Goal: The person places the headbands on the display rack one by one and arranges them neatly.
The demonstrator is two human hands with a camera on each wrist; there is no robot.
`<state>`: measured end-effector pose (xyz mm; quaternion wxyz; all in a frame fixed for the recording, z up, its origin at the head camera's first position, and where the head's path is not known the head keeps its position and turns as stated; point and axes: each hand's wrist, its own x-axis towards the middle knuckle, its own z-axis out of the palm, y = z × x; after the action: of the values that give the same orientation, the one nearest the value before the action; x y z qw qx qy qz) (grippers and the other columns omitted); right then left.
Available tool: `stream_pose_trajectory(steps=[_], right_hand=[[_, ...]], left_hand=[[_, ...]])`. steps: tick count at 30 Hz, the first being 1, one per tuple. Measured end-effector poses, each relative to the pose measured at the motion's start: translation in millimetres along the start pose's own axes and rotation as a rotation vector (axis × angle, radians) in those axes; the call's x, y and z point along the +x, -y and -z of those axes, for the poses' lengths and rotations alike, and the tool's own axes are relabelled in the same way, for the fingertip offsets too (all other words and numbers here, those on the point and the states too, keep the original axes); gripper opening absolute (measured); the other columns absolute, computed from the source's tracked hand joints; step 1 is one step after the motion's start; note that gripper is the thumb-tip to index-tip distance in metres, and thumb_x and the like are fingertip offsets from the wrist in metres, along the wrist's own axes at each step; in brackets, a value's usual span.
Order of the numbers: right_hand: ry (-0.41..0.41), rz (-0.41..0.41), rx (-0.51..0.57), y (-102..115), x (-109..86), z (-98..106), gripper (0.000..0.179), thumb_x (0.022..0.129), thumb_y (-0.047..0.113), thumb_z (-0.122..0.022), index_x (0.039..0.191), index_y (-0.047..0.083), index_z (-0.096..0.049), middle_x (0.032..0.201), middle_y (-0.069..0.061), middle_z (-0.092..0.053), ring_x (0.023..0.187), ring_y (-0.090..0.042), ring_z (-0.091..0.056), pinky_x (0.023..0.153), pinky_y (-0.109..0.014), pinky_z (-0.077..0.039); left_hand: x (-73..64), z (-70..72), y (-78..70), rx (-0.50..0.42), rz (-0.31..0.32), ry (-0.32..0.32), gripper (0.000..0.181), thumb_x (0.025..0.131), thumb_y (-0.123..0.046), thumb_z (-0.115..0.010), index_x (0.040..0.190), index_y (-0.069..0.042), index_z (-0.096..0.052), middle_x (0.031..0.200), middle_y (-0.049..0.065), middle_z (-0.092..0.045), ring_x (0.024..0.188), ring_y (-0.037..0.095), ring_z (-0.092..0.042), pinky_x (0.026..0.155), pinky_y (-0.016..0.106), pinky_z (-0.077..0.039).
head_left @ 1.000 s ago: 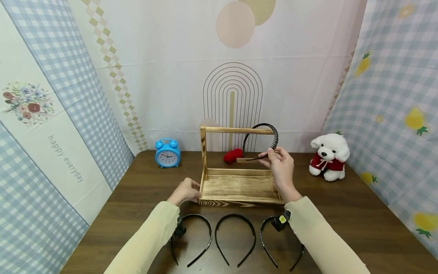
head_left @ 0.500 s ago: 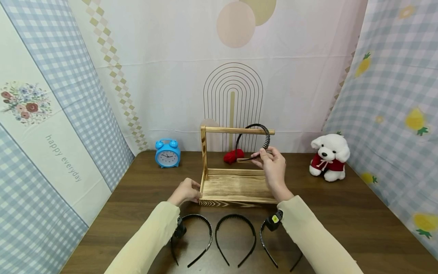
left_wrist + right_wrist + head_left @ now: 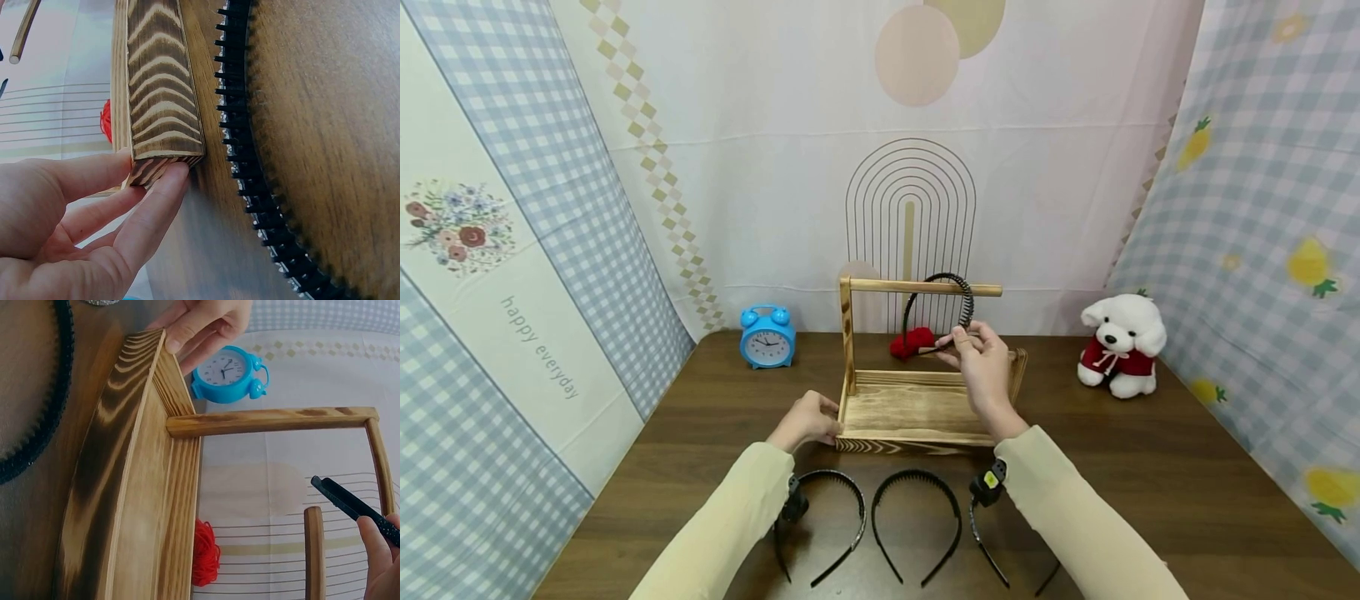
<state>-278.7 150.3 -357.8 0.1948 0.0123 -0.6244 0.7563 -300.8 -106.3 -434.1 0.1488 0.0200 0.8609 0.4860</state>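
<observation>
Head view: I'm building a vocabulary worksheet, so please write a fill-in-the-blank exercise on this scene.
1. The person's ____ hand holds a toothed headband.
2. ____ more headbands lie on the table.
3. The yarn behind the wooden rack is coloured ____.
4. The alarm clock is coloured ____.
Missing words: right; three; red; blue.

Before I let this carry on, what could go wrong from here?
The held headband, pinched in the right hand, seems to have its tip near the lower peg's free end in the right wrist view, so it might catch there. A hard push could shift the wooden stand, since the left hand grips only one end. The right sleeve passes over the rightmost tabletop headband and might knock it if lowered.
</observation>
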Motion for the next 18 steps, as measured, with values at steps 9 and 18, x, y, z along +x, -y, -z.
stream_pose_trajectory(steps=[9, 18], right_hand=[[0.002, -0.007, -0.021, 0, -3.0, -10, 0.009, 0.099, 0.009, -0.055, 0.101, 0.001, -0.052, 0.082, -0.009, -0.068, 0.077, -0.015, -0.069, 0.078, -0.032, -0.062], [0.009, -0.006, -0.044, 6, -2.1, -17, 0.014, 0.099, 0.014, -0.056, 0.101, 0.000, -0.053, 0.088, -0.013, -0.069, 0.085, -0.026, -0.070, 0.081, -0.035, -0.062]], left_hand=[[-1.6, 0.5, -0.9, 0.000, -0.008, -0.005, 0.042, 0.083, 0.009, -0.068, 0.124, 0.015, -0.058, 0.105, 0.028, -0.066, 0.066, 0.024, -0.070, 0.065, 0.033, -0.063], [-4.1, 1.1, -1.3, -0.006, -0.015, 0.003, 0.043, 0.083, 0.009, -0.068, 0.124, 0.016, -0.057, 0.099, 0.026, -0.068, 0.067, 0.026, -0.071, 0.065, 0.034, -0.063]])
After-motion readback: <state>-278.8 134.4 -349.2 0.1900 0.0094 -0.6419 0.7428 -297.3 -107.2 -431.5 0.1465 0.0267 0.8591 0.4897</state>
